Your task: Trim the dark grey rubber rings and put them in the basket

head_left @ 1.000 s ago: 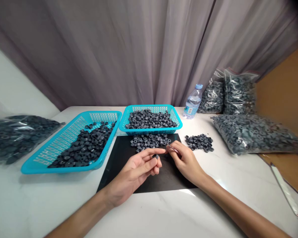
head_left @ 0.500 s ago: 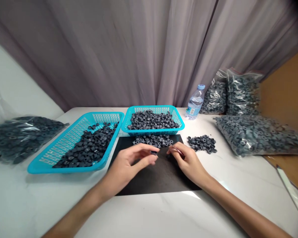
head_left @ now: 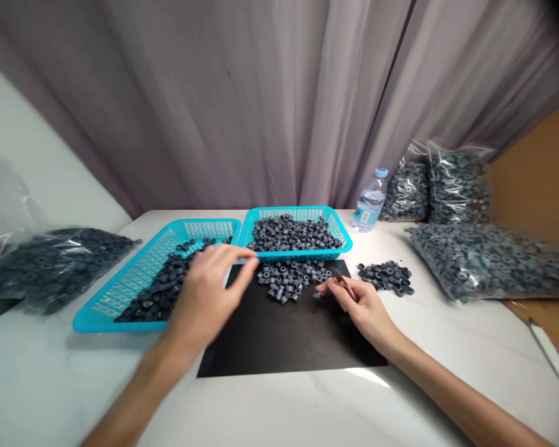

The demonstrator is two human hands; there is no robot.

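My left hand (head_left: 205, 295) hovers over the near right corner of the large turquoise basket (head_left: 121, 292), fingers spread and blurred by motion. My right hand (head_left: 358, 304) rests on the black mat (head_left: 289, 335) and pinches thin metal tweezers (head_left: 343, 282), their tip beside a single small dark ring (head_left: 317, 295). A loose pile of dark grey rings (head_left: 291, 278) lies on the mat's far edge, just left of that hand. Behind it stands the smaller turquoise basket (head_left: 340, 230), heaped with the same rings.
A small separate pile of rings (head_left: 386, 276) lies right of the mat. A water bottle (head_left: 369, 202) stands behind it. Clear bags of rings sit at the right (head_left: 489, 257), back right (head_left: 447, 180) and far left (head_left: 51, 261). A grey curtain hangs behind.
My left hand has swung left from the mat's middle to the large basket, fingers opening. The ring it pinched no longer shows. My right hand stays near the pile with the tweezers.
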